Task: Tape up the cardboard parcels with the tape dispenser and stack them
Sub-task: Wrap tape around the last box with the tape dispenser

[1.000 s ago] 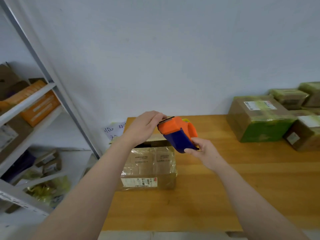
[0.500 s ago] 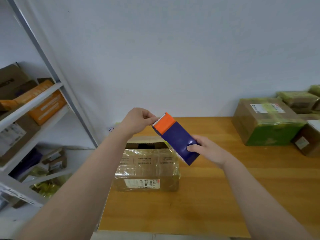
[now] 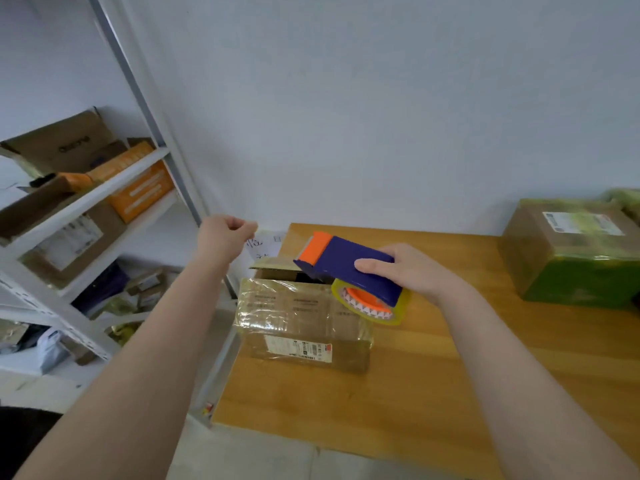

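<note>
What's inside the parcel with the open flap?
Only a dark gap shows in the parcel below its raised flap; no contents are visible. The dispenser in the right hand covers the rest of the opening.

Light soft, even; shadows faint. Film glare on parcel (image 3: 277,299). Shelf rack (image 3: 136,95) bows at 10 o'clock; 3 o'clock edge smeared.

Open tabletop (image 3: 433,393) between parcel (image 3: 298,323) and green box (image 3: 571,265); shelf (image 3: 104,195) seemingly crowds left.
</note>
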